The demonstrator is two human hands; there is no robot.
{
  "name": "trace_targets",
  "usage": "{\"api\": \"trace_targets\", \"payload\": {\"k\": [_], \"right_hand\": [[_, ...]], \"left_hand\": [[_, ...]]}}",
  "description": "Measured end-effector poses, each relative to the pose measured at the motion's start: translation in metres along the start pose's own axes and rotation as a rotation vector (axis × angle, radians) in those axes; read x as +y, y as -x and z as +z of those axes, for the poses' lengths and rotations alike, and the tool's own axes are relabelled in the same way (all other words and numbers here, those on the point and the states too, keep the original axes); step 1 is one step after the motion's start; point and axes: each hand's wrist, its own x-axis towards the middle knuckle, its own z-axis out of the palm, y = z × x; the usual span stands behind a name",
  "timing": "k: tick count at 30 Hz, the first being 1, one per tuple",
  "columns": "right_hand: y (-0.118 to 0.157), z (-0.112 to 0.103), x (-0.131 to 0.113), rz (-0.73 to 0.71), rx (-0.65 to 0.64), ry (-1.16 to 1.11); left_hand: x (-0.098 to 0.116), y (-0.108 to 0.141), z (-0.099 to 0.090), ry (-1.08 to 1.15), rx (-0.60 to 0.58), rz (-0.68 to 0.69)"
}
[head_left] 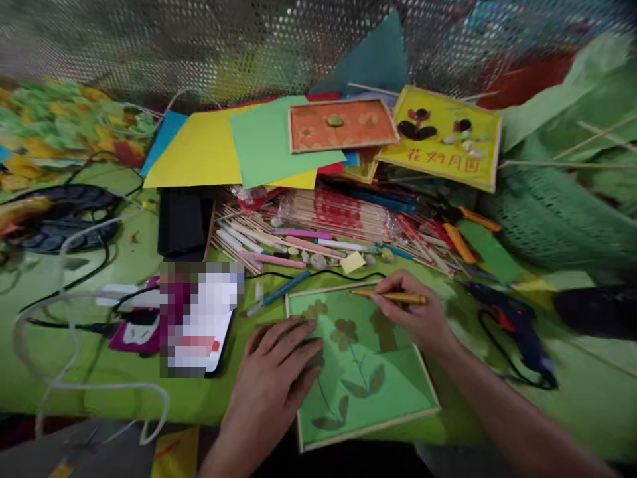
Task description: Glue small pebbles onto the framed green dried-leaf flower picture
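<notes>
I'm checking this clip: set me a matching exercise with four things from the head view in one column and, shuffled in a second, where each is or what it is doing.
Column one
1. left hand
2. right hand
3. glue gun
4. orange framed picture

Column two
A. lying to the right of the green framed picture
B. partly overlapping a light green sheet
C. holding a golden-brown pen
D. laid over the left edge of the green framed picture

Right pairs: 1-D, 2-C, 3-A, 4-B
</notes>
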Motion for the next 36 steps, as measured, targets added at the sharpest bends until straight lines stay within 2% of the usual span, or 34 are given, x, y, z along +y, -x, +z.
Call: {"api": "trace_targets", "payload": {"k": [10,29,36], "right_hand": [[0.0011,-0.0001,0.0039,0.002,0.006,0.023],[-0.0004,0.0018,-0.0028,-0.023,0.148,0.1],[-0.0007,0.0007,-0.0056,-0.005,0.141,0.113]], "left_hand": [[0.0002,0.0014,-0.0005,-0.026,-0.008,0.017],[-0.0012,0.0013,-0.001,-0.047,-0.007,0.033],[-0.0009,0.0006,-0.0009,-0.039,-0.014,0.031]]}}
